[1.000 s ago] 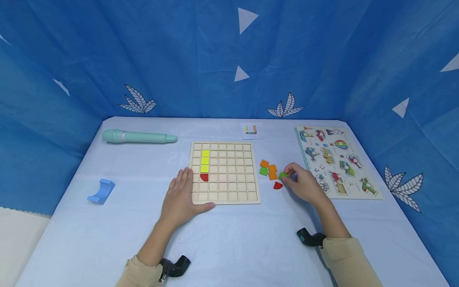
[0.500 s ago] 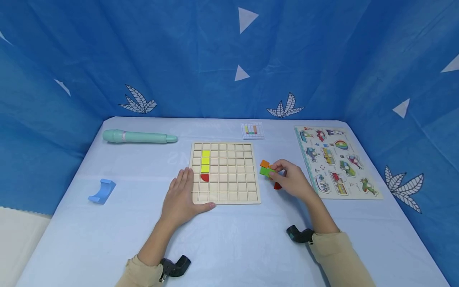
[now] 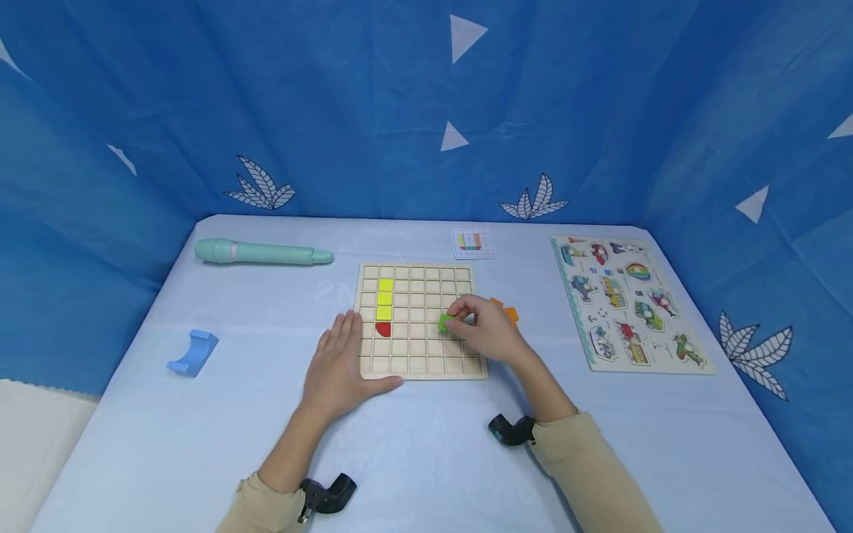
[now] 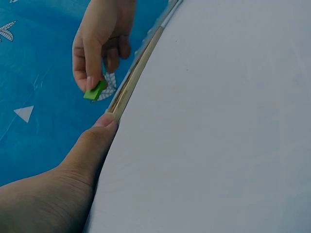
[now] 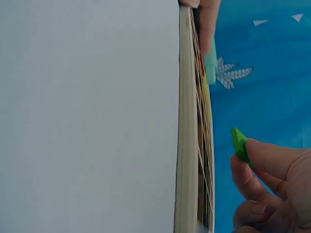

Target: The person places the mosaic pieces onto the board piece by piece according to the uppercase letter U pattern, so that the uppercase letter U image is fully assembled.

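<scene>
A wooden grid board (image 3: 416, 355) lies on the table. My left hand (image 3: 335, 366) rests at its left edge with straight fingers, the thumb along the front edge. In the left wrist view that thumb (image 4: 92, 145) touches the board's edge. My right hand (image 3: 489, 329) is over the board's right half, pinching a green square tile (image 3: 445, 323) between thumb and fingers. The right wrist view shows this green tile (image 5: 239, 145) held above the board. Three yellow tiles (image 3: 384, 298) form a column on the board, with a red quarter-round tile (image 3: 383, 329) below them.
Orange tiles (image 3: 511, 314) lie right of the board, partly hidden by my right hand. A small pattern card (image 3: 474, 243) lies behind the board. A picture puzzle board (image 3: 626, 303) is at right, a green microphone-shaped object (image 3: 266, 253) at back left, a blue curved block (image 3: 193, 354) at left.
My right hand has carried the green tile leftward from the loose tiles to over the board, passing beside another green tile. The left hand has stayed in place.
</scene>
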`<state>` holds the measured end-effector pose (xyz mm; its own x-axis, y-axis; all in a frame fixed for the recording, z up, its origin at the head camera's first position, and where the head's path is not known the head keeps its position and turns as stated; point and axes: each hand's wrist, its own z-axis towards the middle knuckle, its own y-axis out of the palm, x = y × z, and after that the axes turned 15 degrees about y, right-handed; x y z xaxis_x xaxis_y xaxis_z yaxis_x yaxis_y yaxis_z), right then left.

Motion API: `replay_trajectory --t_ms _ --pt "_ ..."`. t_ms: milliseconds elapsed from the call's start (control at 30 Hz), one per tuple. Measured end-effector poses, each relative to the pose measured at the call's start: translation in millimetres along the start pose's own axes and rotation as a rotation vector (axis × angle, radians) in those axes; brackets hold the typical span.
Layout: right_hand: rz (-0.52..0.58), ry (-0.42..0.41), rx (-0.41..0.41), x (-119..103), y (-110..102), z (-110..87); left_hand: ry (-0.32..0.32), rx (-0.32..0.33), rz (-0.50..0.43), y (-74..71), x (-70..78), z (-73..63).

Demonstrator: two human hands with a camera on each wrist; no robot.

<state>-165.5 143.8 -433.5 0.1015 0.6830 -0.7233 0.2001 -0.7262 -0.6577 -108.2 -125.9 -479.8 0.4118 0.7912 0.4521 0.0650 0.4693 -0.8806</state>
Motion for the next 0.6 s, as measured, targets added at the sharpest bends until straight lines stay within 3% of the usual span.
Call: replay_trajectory --t_ms 600 --pt "-0.069 -0.013 -0.084 -38 48 15.6 0.003 -0.014 0.018 0.2 -2.5 -0.9"
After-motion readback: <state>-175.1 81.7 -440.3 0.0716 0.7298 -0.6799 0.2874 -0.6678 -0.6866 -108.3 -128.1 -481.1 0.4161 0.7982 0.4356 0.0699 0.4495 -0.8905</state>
